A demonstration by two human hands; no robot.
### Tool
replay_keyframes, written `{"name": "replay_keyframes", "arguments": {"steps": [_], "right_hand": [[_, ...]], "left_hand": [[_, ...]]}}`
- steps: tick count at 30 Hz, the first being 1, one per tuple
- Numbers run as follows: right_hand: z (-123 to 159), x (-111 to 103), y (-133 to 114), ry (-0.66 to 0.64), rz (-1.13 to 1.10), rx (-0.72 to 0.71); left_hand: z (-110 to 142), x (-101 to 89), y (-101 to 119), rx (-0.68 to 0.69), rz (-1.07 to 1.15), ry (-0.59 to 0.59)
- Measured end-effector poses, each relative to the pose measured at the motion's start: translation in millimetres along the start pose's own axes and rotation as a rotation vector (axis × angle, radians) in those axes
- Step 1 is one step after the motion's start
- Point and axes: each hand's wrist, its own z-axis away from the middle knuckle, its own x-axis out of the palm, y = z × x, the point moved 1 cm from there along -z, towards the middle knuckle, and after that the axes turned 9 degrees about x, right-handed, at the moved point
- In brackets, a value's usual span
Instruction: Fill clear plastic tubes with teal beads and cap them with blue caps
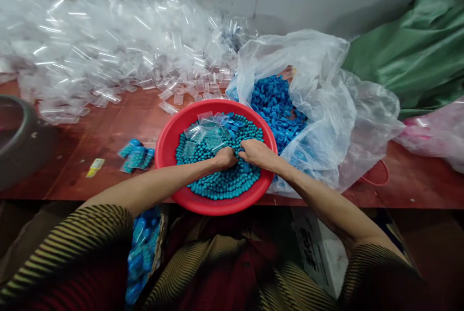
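A red basin (pixel 170 141) stands at the table's near edge, filled with small teal beads (pixel 221 183). Several clear plastic vials (pixel 205 132) lie on the beads at the back of it. My left hand (pixel 224 157) and my right hand (pixel 256 152) meet over the middle of the basin, knuckles up, fingers curled down into the beads. What the fingers hold is hidden beneath them.
A clear bag of blue caps (pixel 275 105) sits right of the basin. A big heap of empty clear vials (pixel 108 50) covers the back left. Filled capped vials (pixel 136 156) lie left of the basin, more in a box (pixel 143 253) below. Green cloth (pixel 416 54) at right.
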Motion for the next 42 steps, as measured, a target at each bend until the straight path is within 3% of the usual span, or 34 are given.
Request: {"name": "replay_keyframes", "arguments": {"steps": [4,10,15,21,26,30,42], "right_hand": [[-2,1,19,0.14,-0.366,0.068],[-11,9,36,0.253,-0.894,-0.013],[-14,7,23,0.258,-0.799,-0.064],[-3,7,6,0.097,-0.728,-0.135],[5,2,4,0.17,-0.751,-0.148],[10,0,3,0.161,-0.739,-0.155],[17,13,-3,0.079,-1.063,-0.058]], "left_hand": [[-8,8.7,7,0.005,0.282,0.007],[13,-16.1,-4,0.08,0.618,-0.015],[24,-32.0,-10,0.089,0.699,0.017],[37,-36.9,-8,0.238,0.758,0.069],[48,-40.1,-7,0.34,0.636,0.12],[58,-38.0,-6,0.302,0.639,0.046],[77,-32.8,-5,0.299,0.952,0.111]]}}
